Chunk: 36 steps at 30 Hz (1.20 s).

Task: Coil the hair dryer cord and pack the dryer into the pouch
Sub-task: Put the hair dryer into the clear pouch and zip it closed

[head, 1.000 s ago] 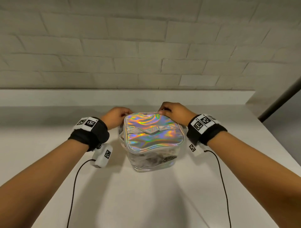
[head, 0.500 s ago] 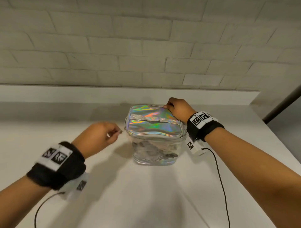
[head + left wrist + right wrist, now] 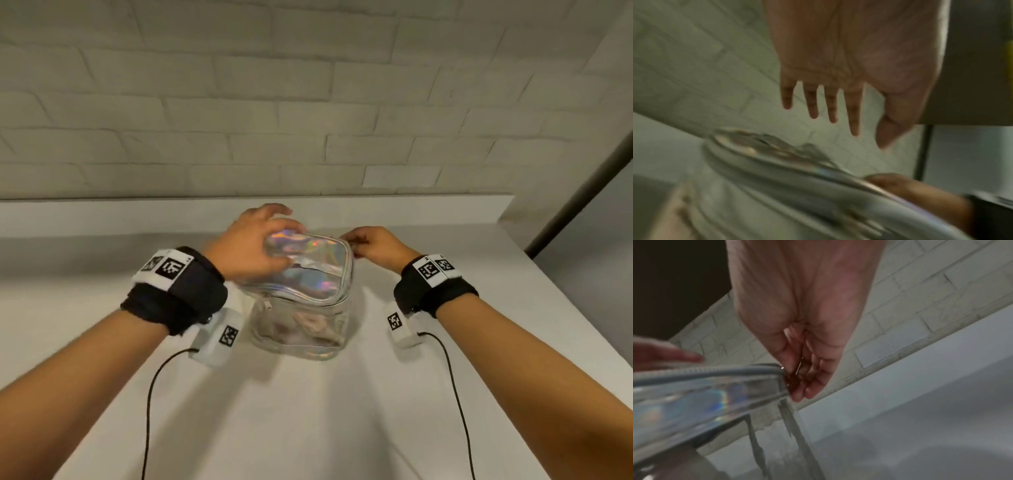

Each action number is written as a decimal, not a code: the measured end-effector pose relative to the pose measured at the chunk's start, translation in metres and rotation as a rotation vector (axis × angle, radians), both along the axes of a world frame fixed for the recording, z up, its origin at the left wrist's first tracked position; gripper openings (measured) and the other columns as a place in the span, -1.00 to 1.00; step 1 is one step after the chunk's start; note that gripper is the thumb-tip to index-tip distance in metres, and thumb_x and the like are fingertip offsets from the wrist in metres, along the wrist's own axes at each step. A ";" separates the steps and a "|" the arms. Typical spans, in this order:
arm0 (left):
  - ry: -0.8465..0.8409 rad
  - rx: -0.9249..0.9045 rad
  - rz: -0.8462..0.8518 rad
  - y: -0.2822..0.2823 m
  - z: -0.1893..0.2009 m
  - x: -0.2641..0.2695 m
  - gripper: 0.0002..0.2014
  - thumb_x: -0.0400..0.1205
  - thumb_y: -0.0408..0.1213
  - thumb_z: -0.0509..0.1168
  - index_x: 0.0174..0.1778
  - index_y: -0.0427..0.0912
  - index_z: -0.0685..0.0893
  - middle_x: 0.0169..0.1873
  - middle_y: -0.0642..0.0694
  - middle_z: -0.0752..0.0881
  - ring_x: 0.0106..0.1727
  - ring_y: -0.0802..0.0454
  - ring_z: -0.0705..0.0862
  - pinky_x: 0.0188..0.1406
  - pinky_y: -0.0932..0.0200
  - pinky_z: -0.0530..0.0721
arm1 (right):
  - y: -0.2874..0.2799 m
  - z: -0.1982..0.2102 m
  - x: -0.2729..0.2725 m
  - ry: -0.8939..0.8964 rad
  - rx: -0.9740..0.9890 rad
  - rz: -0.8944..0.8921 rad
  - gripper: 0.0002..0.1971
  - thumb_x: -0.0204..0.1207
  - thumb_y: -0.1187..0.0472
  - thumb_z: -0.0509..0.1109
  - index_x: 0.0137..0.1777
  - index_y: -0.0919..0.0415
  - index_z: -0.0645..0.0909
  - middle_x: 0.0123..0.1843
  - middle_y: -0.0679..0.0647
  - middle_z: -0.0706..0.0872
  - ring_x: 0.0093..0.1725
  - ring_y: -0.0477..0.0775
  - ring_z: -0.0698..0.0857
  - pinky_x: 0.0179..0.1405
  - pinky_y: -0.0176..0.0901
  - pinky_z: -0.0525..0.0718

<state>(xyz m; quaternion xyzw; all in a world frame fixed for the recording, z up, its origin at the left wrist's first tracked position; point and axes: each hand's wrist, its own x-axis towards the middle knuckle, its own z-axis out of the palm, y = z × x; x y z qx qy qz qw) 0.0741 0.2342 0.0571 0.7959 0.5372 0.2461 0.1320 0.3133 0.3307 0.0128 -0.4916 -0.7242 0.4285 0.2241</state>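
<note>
White and flat, the table (image 3: 308,428) is the biggest thing here, with a pale brick wall (image 3: 308,102) behind it. The pouch (image 3: 301,308) stands in the middle of the table. Its shiny rainbow lid (image 3: 315,263) is down on top and its sides are see-through. Something pale sits inside, too blurry to name. The left hand (image 3: 255,245) is over the lid's left end with straight, spread fingers (image 3: 812,104). The right hand (image 3: 375,245) is at the lid's far right corner, fingertips (image 3: 797,395) pinched together on a small metal piece at the zip edge.
</note>
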 end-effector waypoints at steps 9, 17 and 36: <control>0.509 -0.224 -0.072 0.040 -0.030 -0.009 -0.09 0.11 0.68 -0.30 0.42 0.49 0.13 0.54 -0.10 0.27 0.32 -0.28 0.35 0.46 0.02 0.21 | -0.016 0.016 0.007 -0.585 0.467 0.040 -0.81 0.58 0.27 0.21 0.01 0.26 0.65 0.02 0.24 0.77 0.04 0.27 0.68 0.01 -0.11 0.41; 0.566 -0.128 -0.009 0.033 -0.028 0.014 -0.50 0.58 0.08 0.19 0.45 0.05 0.40 0.24 -0.25 0.62 0.15 -0.32 0.58 -0.06 -0.17 0.62 | -0.099 0.045 0.014 -0.784 0.424 0.258 -0.88 0.47 0.32 0.21 -0.29 0.17 0.47 -0.18 0.24 0.69 -0.14 0.27 0.61 -0.23 -0.14 0.37; -0.922 -0.666 0.194 -0.055 -0.045 0.059 -0.74 0.68 -0.25 -0.04 0.26 0.08 0.26 -0.09 0.01 0.59 -0.41 -0.10 0.60 -0.24 0.11 0.61 | -0.158 -0.004 -0.053 -0.683 0.243 -0.205 -0.24 0.41 -0.30 0.25 0.56 -0.12 0.07 0.64 0.17 0.12 0.59 0.43 0.12 0.45 0.59 -0.07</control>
